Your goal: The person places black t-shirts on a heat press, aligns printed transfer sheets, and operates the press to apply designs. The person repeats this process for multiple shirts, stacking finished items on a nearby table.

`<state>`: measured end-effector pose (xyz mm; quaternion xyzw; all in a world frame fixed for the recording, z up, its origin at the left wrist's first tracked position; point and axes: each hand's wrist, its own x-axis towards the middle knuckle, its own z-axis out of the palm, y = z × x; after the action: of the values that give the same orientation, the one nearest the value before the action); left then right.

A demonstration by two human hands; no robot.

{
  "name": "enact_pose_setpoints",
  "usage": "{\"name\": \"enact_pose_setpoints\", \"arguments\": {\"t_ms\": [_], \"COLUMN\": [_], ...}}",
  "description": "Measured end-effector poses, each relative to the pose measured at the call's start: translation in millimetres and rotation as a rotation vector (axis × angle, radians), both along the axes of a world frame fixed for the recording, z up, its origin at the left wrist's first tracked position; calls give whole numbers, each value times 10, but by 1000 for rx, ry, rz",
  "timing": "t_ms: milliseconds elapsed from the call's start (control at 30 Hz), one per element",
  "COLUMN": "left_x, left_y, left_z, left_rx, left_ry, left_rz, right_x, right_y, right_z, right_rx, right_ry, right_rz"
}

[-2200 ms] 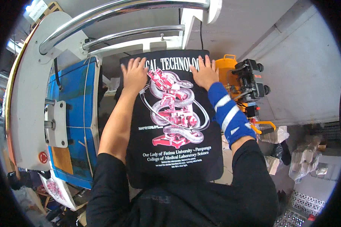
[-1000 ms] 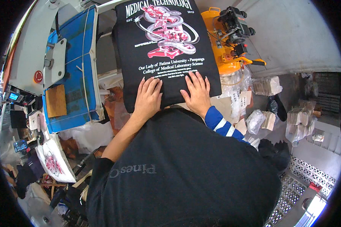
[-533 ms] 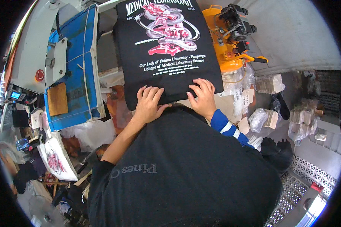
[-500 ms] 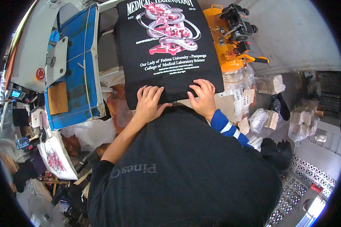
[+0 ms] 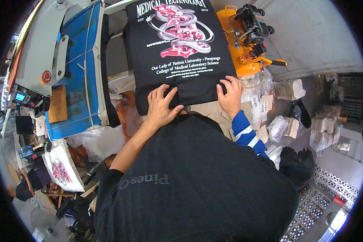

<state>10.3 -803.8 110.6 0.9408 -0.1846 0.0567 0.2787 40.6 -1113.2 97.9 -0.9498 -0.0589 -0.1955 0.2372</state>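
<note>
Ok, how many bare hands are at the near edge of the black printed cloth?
2: the bare left hand, left of the middle of the black cloth, and the bare right hand, by the cloth's near right corner. None seems hidden.

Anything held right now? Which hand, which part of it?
Can't tell for certain. The left hand touches the black printed cloth along its near edge, the right hand at its near right corner; no clear grip shows.
</note>
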Motion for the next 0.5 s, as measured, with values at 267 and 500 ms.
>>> {"name": "enact_pose_setpoints", "arguments": {"t_ms": [267,500], "left_x": [1,119], "left_y": [148,1011], "left_z": [32,-516], "left_rx": [-59,-804], "left_ry": [-51,577], "left_rz": [75,724], "right_x": [-113,-92], "right_y": [106,592], "right_z": [-67,129], "right_rx": [-39,38], "right_ry": [46,-7], "right_rz": [7,232]}}
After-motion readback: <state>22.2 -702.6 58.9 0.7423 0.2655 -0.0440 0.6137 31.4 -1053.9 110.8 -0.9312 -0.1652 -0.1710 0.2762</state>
